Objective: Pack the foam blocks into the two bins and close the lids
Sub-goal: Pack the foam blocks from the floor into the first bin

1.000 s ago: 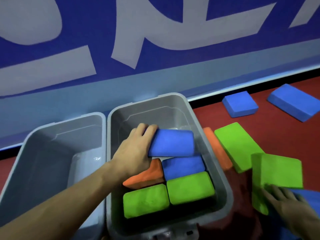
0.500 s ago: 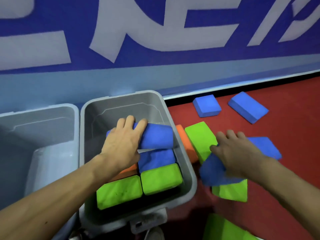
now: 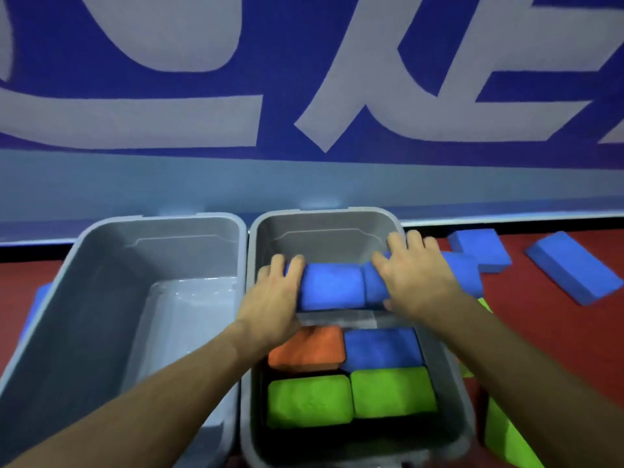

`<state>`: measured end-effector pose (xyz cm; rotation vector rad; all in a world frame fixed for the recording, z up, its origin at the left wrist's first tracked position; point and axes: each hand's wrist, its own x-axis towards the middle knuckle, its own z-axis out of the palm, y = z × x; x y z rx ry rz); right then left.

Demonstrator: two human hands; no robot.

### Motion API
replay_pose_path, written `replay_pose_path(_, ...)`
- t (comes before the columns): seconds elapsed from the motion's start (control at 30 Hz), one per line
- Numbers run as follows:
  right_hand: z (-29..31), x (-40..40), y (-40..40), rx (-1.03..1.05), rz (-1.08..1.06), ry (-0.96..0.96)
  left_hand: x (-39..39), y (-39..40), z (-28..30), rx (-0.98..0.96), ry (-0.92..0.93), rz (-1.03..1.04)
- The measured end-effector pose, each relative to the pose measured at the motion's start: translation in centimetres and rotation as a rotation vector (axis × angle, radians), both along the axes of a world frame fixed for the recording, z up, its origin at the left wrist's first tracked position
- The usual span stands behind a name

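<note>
Two grey bins stand side by side against the wall. The left bin [image 3: 101, 251] holds no blocks. The right bin [image 3: 469, 417] holds an orange block [image 3: 310, 349], a blue block [image 3: 383, 347] and two green blocks [image 3: 309, 400] at its near end. My left hand [image 3: 270, 302] grips a blue block [image 3: 332, 287] above the bin's far end. My right hand [image 3: 417, 278] holds a second blue block [image 3: 461, 271] over the bin's right rim, end to end with the first.
Two more blue blocks [image 3: 574, 275] lie on the red floor to the right, and green blocks [image 3: 503, 434] lie beside the right bin's near corner. A blue and white wall rises just behind the bins. A blue block's edge [image 3: 37, 298] shows left of the left bin.
My right hand has lifted a blue block off the floor pile and carried it left to the right bin. My left hand still holds its blue block inside the bin.
</note>
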<state>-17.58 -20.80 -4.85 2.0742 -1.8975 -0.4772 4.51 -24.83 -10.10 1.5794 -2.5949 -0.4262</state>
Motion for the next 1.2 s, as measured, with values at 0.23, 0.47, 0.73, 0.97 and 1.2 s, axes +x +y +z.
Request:
replay_pose_path(0.23, -11.8, -0.1, 0.8, 0.231, -0.064, -0.378, -0.7, 0.3, -6.9, 0.164, -0.370, -0.015)
replay_pose_path(0.47, -20.1, 0.6, 3.9, 0.231, -0.175, -0.540, -2.5, 1.7, -11.5, 0.267, -0.547, 0.003)
replay_pose_path(0.73, -19.3, 0.9, 2.0, 0.338, -0.182, -0.581, -2.7, 1.4, -12.1, 0.286, -0.504, 0.075)
replay_pose_path(0.97, -18.3, 0.9, 3.1, 0.270, -0.125, -0.625, -3.6, 2.3, -10.6, 0.163, -0.430, -0.210)
replay_pose_path(1.2, -13.0, -4.6, 8.7, -0.108, -0.086, -0.677, -11.2, 5.9, -5.5, 0.015, -0.155, -0.358)
